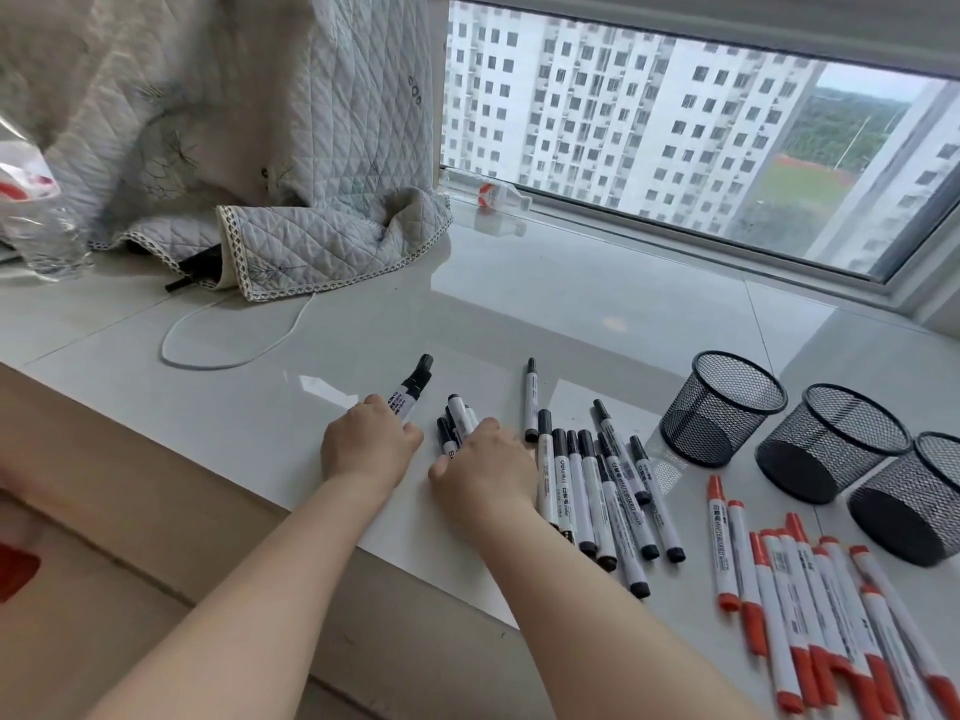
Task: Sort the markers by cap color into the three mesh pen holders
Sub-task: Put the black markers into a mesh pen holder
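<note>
My left hand (369, 444) grips a black-capped marker (415, 381) whose cap points up and away. Just to its right, my right hand (485, 465) lies curled over a few black-capped markers (456, 413) on the white sill. Several more black-capped markers (597, 485) lie in a loose row to the right of that hand, and one (530, 400) lies apart behind them. Several red-capped markers (810, 610) lie at the lower right. Three black mesh pen holders (722, 407), (831, 441), (914, 498) stand in a diagonal row at the right, all appearing empty.
A quilted grey cloth (291, 220) hangs and pools at the back left, with a white cable (208, 356) looping out from under it. A plastic bottle (501, 197) lies by the window frame. Crumpled clear plastic (36, 220) sits at far left. The sill's front edge (415, 569) runs diagonally.
</note>
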Available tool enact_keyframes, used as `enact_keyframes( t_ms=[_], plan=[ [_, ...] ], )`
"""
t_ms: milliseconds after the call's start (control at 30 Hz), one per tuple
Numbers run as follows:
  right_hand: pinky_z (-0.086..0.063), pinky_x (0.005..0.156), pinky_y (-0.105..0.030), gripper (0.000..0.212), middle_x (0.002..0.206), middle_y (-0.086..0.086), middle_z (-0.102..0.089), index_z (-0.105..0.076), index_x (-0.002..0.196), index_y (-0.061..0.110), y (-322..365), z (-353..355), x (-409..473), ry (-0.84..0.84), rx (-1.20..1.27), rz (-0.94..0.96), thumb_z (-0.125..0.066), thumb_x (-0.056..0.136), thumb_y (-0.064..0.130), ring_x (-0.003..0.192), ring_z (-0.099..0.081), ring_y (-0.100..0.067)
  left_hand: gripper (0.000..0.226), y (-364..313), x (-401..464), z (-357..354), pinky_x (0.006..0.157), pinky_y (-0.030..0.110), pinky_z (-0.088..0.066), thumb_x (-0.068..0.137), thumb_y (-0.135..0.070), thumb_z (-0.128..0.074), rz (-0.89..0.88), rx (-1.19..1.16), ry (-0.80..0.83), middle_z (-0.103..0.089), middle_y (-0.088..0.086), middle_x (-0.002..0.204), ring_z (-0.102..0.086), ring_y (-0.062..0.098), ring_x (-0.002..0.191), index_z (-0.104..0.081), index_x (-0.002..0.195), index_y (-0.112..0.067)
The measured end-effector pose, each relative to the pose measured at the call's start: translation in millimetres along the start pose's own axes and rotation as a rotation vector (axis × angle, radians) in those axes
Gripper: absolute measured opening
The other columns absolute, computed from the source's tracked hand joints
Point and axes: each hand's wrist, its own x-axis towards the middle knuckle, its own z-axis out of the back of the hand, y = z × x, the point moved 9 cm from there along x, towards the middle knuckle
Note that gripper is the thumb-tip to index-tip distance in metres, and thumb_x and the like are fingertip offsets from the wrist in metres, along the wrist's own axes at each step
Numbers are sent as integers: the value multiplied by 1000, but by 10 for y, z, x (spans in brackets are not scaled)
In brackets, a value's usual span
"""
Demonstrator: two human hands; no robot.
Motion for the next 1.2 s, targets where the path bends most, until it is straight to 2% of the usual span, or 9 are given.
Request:
enact_keyframes(
  t_ms=[200,300,333,500,667,733,867,1033,1200],
  plan=[
    [-38,66,-29,22,103,-10,-63,-55,103,8,-1,55,38,52,-2,77,-53,87,23,96,-61,-30,33,82,-165,-6,68,32,-37,80,-33,-58,57,-184,67,-62,12,95,-57,33,88,-51,99,-7],
    [-39,58,-26,6,78,-5,-55,-51,80,13,-194,148,62,126,120,-11,-56,79,17,76,-56,-26,22,58,-146,-7,61,31,-37,79,-28,-56,113,-335,177,-58,8,86,-52,29,81,-51,90,-10],
    [-37,53,-24,11,70,-2,-49,-46,72,13,-220,206,75,121,154,-4,-55,77,16,67,-52,-23,19,12,-132,16,59,30,-37,78,-25,-56,135,-391,194,-57,7,83,-52,29,78,-50,87,-10],
    [-30,42,-22,12,57,1,-51,-46,63,18,-424,934,125,-107,438,49,-53,72,17,54,-50,-20,14,-657,-98,267,53,27,-40,74,-23,-60,76,-610,93,-52,0,69,-52,24,65,-47,72,-19],
    [-35,43,-24,27,45,5,-39,-36,49,19,-1075,1901,134,-447,758,49,-55,68,17,44,-39,-18,31,-1681,-227,356,42,21,-34,77,-47,-64,-110,-827,138,-51,-5,61,-49,13,53,-49,65,-23],
    [-37,48,-33,24,46,-1,-40,-33,48,20,-1324,2148,152,-509,840,63,-52,63,23,49,-40,-22,35,-2030,-266,381,36,16,-32,79,-47,-64,-200,-814,169,-49,-6,58,-47,11,50,-45,61,-25],
    [-38,51,-36,12,54,-12,-44,-44,58,13,-1897,2431,276,-628,991,-20,-50,63,22,50,-42,-22,31,-2529,-223,376,46,22,-36,83,-34,-62,-251,-920,208,-49,-1,57,-45,17,49,-46,61,-21],
    [-44,54,-30,10,64,-9,-52,-48,75,11,-2333,2472,432,-711,1156,-55,-57,80,13,38,-52,-4,23,-2963,-168,326,47,21,-42,86,-34,-62,-232,-1241,232,-55,-4,58,-52,7,50,-54,68,-20],
    [-46,63,-27,14,70,-4,-61,-56,87,6,-2527,2282,617,-657,1277,-92,-58,86,20,63,-61,-10,24,-3278,-156,81,52,18,-42,87,-38,-59,-265,-1346,297,-52,-4,69,-51,2,57,-53,74,-18]
  ],
)
